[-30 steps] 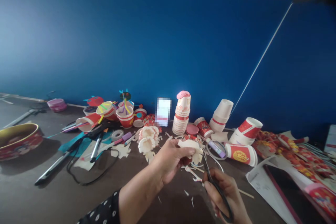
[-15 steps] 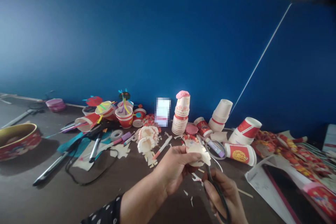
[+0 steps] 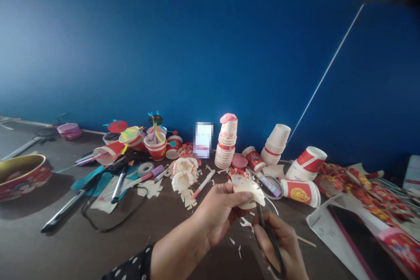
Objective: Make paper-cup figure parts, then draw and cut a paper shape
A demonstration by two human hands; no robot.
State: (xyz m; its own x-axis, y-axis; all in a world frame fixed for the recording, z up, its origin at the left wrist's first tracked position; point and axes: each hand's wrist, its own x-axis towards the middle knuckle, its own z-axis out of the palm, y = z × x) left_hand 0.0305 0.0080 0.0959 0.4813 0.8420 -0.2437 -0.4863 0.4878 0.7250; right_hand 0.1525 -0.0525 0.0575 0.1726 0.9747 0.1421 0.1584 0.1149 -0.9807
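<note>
A cream-white piece of cut paper (image 3: 247,189), curved and notched along its right edge, is pinched between the thumb and fingers of my left hand (image 3: 221,208). My right hand (image 3: 278,240) is closed round a pair of dark-handled scissors (image 3: 274,243). The scissor blades point up at the paper's lower right edge and partly hide behind it. Small white paper scraps (image 3: 239,249) lie on the dark table (image 3: 138,245) below my hands.
Behind my hands stands a tall stack of paper cups (image 3: 226,144). More red and white cups (image 3: 300,193) lie to the right, beside a dark phone (image 3: 364,240). At left are a silver-black glue gun (image 3: 70,203), a tape roll (image 3: 145,168) and a round tin (image 3: 24,175).
The paper in my left hand has shifted slightly to the right and tilted a little. Both hands keep their grip, and the scissors have barely moved.
</note>
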